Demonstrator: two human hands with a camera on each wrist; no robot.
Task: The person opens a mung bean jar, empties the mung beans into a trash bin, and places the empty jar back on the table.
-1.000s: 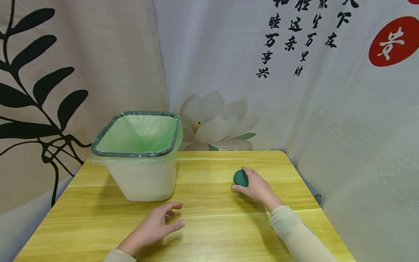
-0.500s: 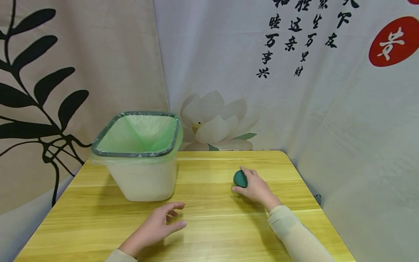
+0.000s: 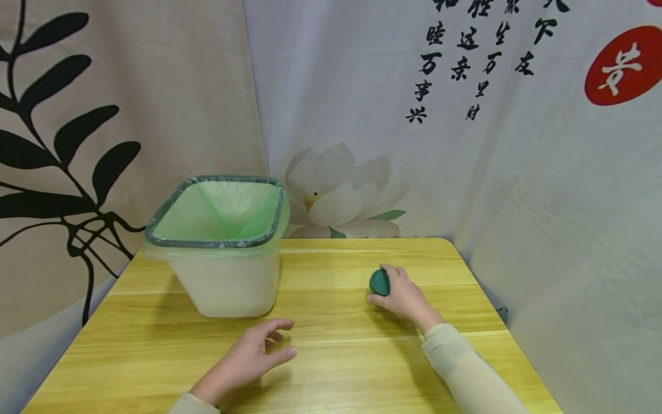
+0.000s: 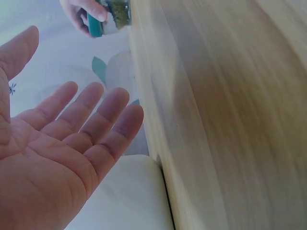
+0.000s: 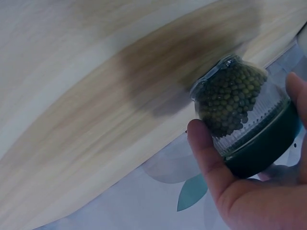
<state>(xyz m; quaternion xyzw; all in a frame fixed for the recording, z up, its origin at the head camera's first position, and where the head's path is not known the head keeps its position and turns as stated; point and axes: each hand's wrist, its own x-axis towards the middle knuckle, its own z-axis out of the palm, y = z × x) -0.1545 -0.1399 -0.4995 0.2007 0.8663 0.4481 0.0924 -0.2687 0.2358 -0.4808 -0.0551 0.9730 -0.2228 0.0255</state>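
Jar (image 5: pixel 244 112): clear, glass-like, ribbed near the neck, partly filled with small round green beans (image 5: pixel 230 93); dark green screw-type lid (image 5: pixel 266 143). It is on the right side of the desk (image 3: pixel 331 379), towards the far edge; whether its base touches the wood or hangs just above, cannot tell.

Right hand (image 3: pixel 405 299): gripping the jar, fingers curled round the lid's side, at least one reaching down onto the clear wall.

Handling (judged): rigid, moderately heavy for its size, weight shifting as the beans roll; smooth wall probably slippery, breakable if glass. Best hold: thumb and fingers opposed across lid and shoulder, or round the body; lid alone only if screwed tight, which cannot be verified.

Left hand (image 3: pixel 253 353): holding nothing, fingers relaxed and apart, above the near desk. Just beyond it, left: whitish bin (image 3: pixel 222 287), green liner (image 3: pixel 233 207) folded over its rim. Behind: printed cloth (image 3: pixel 351 86).
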